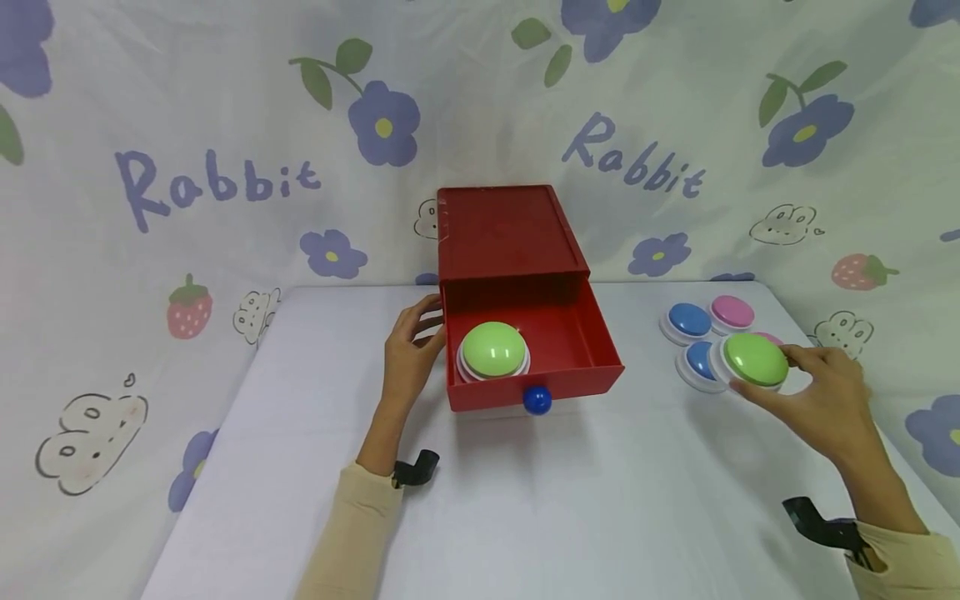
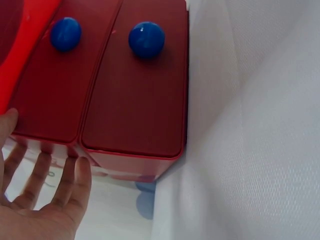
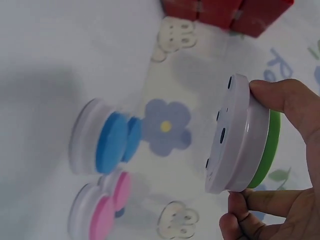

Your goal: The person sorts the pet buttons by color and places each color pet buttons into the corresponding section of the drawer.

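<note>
My right hand (image 1: 828, 408) pinches a green push button (image 1: 756, 358) with a white base by its rim, raised above the table at the right. In the right wrist view its white underside (image 3: 227, 135) with small dark holes faces left. My left hand (image 1: 408, 354) is at the left side of a red drawer cabinet (image 1: 502, 233), its fingers extended against the side in the left wrist view. The cabinet's top drawer (image 1: 566, 333) is pulled out, and another green button (image 1: 492, 350) sits inside at its left front.
Behind the held button, blue buttons (image 1: 688, 319) and pink buttons (image 1: 732, 312) stand on the white table (image 1: 637, 500). A blue knob (image 1: 537, 400) juts from the drawer front. Two lower drawers (image 2: 135, 100) are closed. A patterned cloth (image 1: 480, 100) hangs behind.
</note>
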The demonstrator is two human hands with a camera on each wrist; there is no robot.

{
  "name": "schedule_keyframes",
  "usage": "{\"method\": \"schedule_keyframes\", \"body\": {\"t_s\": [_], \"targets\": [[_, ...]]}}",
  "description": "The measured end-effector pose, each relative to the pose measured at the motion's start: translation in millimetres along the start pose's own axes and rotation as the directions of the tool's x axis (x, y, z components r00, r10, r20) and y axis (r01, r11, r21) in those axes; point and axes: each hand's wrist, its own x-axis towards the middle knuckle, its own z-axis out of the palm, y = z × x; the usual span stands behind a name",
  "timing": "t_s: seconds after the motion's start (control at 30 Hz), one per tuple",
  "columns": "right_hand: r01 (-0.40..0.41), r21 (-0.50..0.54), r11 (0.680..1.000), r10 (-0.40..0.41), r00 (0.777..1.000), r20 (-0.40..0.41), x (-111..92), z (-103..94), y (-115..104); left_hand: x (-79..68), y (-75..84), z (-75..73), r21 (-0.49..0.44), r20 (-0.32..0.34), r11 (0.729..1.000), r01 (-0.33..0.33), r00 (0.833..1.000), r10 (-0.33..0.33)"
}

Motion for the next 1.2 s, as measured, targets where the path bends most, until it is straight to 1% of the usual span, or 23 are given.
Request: {"method": "schedule_keyframes", "body": {"t_s": [0.07, 0.17, 0.27, 0.4, 0.6, 0.7, 0.8, 0.9, 1.1, 1.13, 1.2], "targets": [[0.024, 0.006, 1.000, -0.024, 1.000, -0.006, -0.3, -2.9, -10.5, 3.3, -11.5, 0.8, -0.009, -0.003, 1.000, -0.003, 1.000, 0.003], [0.055, 0.020, 0.998, -0.054, 0.998, -0.015, -1.1, -6.7, -26.6, 4.2, -15.4, 0.5, -0.015, -0.006, 1.000, -0.007, 1.000, 0.007], [0.075, 0.035, 0.997, -0.074, 0.997, -0.017, -1.9, -9.7, -41.4, 3.5, -16.4, 0.1, -0.007, -0.006, 1.000, -0.006, 1.000, 0.006], [0.097, 0.082, 0.992, -0.096, 0.995, -0.018, -2.1, -14.1, -58.6, 3.0, -16.6, 0.1, 0.000, -0.008, 1.000, -0.011, 1.000, 0.011], [0.148, 0.135, 0.980, -0.145, 0.989, -0.029, -3.7, -20.7, -82.3, 3.3, -17.2, 0.2, 0.004, -0.008, 1.000, -0.016, 1.000, 0.016], [0.184, 0.163, 0.969, -0.180, 0.983, -0.041, -4.0, -22.4, -94.2, 3.7, -17.4, 0.4, -0.001, -0.007, 1.000, -0.013, 1.000, 0.013], [0.237, 0.201, 0.950, -0.229, 0.971, -0.062, -2.6, -22.1, -107.0, 4.4, -17.0, -0.4, -0.003, -0.008, 1.000, -0.012, 1.000, 0.012], [0.273, 0.233, 0.934, -0.262, 0.962, -0.078, -1.5, -21.8, -119.8, 3.9, -12.4, -1.1, -0.004, -0.012, 1.000, -0.012, 1.000, 0.012], [0.296, 0.261, 0.919, -0.286, 0.955, -0.079, -1.7, -22.3, -141.6, -5.0, 18.3, -4.1, -0.024, 0.009, 1.000, -0.013, 1.000, 0.013], [0.298, 0.263, 0.918, -0.288, 0.955, -0.076, -1.7, -22.2, -145.0, -6.8, 22.5, -4.6, -0.026, 0.012, 1.000, -0.011, 1.000, 0.012], [0.304, 0.262, 0.916, -0.296, 0.953, -0.071, -1.1, -21.0, -152.3, -8.3, 25.5, -5.0, -0.022, 0.010, 1.000, -0.011, 1.000, 0.012]]}}
